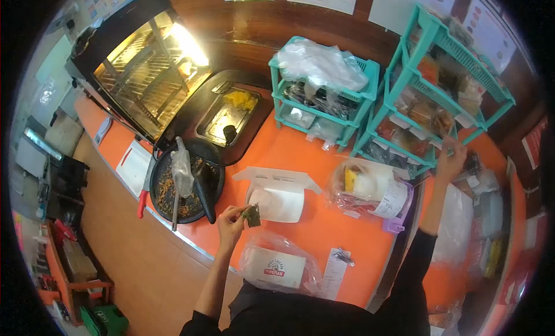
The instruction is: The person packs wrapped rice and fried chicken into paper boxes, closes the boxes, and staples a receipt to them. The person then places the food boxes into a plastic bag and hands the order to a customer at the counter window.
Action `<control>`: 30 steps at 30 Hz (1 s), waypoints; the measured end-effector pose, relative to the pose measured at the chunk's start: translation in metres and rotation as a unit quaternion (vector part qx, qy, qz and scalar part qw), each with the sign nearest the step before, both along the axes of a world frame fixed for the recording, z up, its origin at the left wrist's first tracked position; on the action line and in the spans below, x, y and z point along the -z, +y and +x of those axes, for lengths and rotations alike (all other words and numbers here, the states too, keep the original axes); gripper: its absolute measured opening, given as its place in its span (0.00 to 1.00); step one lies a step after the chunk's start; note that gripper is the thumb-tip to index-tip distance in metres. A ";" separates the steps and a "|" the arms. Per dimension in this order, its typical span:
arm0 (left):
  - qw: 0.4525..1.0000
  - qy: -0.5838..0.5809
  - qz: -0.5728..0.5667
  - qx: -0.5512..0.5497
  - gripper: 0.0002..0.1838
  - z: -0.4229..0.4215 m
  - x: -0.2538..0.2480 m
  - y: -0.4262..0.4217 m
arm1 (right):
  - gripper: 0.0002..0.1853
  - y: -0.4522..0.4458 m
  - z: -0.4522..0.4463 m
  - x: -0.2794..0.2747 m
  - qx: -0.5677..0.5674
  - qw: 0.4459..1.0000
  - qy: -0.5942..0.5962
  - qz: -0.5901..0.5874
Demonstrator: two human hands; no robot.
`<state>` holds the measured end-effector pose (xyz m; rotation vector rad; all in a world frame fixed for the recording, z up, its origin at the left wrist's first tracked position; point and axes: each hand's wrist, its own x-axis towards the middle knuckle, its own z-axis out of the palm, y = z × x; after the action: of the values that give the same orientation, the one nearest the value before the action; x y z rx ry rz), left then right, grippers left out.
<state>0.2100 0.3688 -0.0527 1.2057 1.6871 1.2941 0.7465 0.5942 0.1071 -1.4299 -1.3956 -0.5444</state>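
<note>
Pinched between the fingers of my left hand is a small, flat, dark green piece, which looks like a leaf or seaweed. Just behind it stands an opened white takeaway box with a pale round mound of rice inside. My right hand reaches up to the teal tiered rack at the right, its fingertips drawn together at the edge of a tray of small packets. What those fingertips grip is too small to make out.
A black mortar with crumbs, a bagged utensil and a dark handle sits left. Behind are a metal tray and a lit display warmer. A bagged box, receipt, wrapped meal and bag-filled teal rack occupy the orange counter.
</note>
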 end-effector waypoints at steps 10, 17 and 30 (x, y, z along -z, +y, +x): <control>0.993 -0.006 0.120 0.005 0.14 -0.007 0.009 0.077 | 0.09 -0.132 -0.257 0.093 -0.339 0.794 0.185 -0.469; 0.985 -0.075 0.146 -0.052 0.09 -0.030 0.023 0.052 | 0.14 -0.104 -0.386 0.204 -0.423 0.807 0.142 -0.386; 0.984 -0.092 0.128 0.086 0.02 -0.026 -0.027 0.075 | 0.19 -0.120 -0.381 0.231 -0.423 0.773 0.166 -0.442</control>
<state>0.1844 0.4435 -0.0261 1.3012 1.2854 1.4972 0.3652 0.4744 -0.1240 -1.2532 -1.8750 1.0379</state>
